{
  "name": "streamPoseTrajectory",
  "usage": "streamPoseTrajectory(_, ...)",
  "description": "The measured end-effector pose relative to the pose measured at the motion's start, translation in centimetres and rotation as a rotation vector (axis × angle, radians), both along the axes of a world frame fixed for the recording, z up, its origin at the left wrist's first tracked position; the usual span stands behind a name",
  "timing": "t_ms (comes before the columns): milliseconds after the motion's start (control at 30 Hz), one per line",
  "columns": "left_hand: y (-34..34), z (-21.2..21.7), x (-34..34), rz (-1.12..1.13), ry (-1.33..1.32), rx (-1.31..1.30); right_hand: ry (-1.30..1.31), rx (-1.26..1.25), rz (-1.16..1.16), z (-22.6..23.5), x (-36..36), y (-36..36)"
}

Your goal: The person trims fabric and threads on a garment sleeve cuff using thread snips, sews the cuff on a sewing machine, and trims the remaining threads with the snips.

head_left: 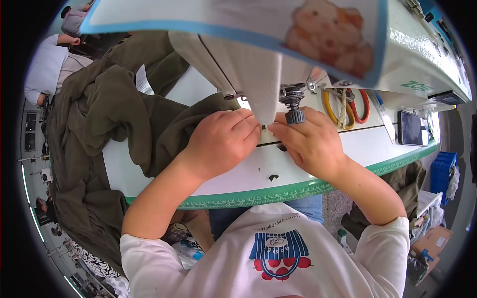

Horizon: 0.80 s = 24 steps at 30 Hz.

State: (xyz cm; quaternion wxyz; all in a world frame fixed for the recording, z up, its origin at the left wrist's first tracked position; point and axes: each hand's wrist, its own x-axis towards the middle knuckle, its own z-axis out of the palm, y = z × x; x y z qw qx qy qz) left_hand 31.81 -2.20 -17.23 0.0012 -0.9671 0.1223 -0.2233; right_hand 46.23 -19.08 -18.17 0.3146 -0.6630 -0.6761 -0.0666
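Note:
My left hand (223,141) is closed at the left of the sewing machine's head (248,74), its fingers curled over the edge of a large olive-green cloth (119,114). Close by on the other side, my right hand (313,144) has thumb and fingers pinched together beside the needle area. What lies between those fingertips is hidden; a small dark bit shows under them. The machine's head covers the needle and foot. A knurled tension knob with a spring (294,114) stands out in front of my right fingers.
Scissors with orange and red handles (348,109), a ruler (385,116) and a phone (413,128) lie on the right. A dark scrap (273,177) sits near the green measuring tape (238,200) along the table edge. A blue crate (442,174) stands at far right. People (49,64) work at far left.

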Motion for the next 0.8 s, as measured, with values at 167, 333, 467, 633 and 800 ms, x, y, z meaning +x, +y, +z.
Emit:
streamPoseTrajectory(167,-0.7,0.6,-0.2,0.044,0.023,0.015,-0.122,-0.088,0.080,-0.2,0.4,-0.1)
streamPoseTrajectory(333,-0.5,0.8,-1.0,0.068,0.036,0.051,-0.274,-0.037,0.095,0.2,0.0,0.3)
streamPoseTrajectory(467,-0.3,0.0,-1.1,0.039,-0.027,-0.056,-0.360,-0.038,0.093,-0.3,-0.2,0.6)
streamPoseTrajectory(633,-0.4,0.0,-0.9,0.021,0.024,-0.076,-0.414,0.048,0.074,-1.5,0.2,0.7)
streamPoseTrajectory(800,-0.3,-0.3,-1.1,0.040,0.064,-0.101,-0.422,0.058,0.103,-0.5,-0.2,1.0)
